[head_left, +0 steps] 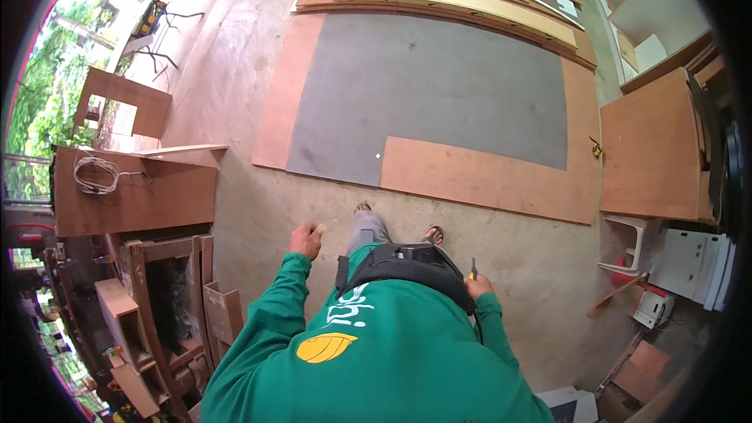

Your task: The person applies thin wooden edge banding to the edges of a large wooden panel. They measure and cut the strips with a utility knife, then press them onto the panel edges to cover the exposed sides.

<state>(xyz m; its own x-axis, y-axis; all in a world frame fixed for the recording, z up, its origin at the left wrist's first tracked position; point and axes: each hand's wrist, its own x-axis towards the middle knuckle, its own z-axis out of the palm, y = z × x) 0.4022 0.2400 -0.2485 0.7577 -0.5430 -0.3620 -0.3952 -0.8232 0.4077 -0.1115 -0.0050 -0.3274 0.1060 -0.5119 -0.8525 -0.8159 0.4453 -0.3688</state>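
We look down past a green shirt at a concrete floor (247, 211), with two feet in sandals in front of us. Our left hand (305, 240) is out to the left of the body, fingers curled in around a small pale piece (316, 230), too small for us to identify. Our right hand (478, 287), close to the waist on the right, is closed around a slim tool (473, 269), grey with a touch of yellow, pointing away from us.

Beyond our feet, a large grey sheet (431, 86) lies flat, with reddish-brown board (482, 176) along its left side, its right side and part of its near edge. Neither hand touches it. At its far edge lies a stack of long boards (454, 4). To our left, a coil of white cable (95, 175) rests on a brown panel (168, 194); to our right stands a brown wooden cabinet (650, 145).
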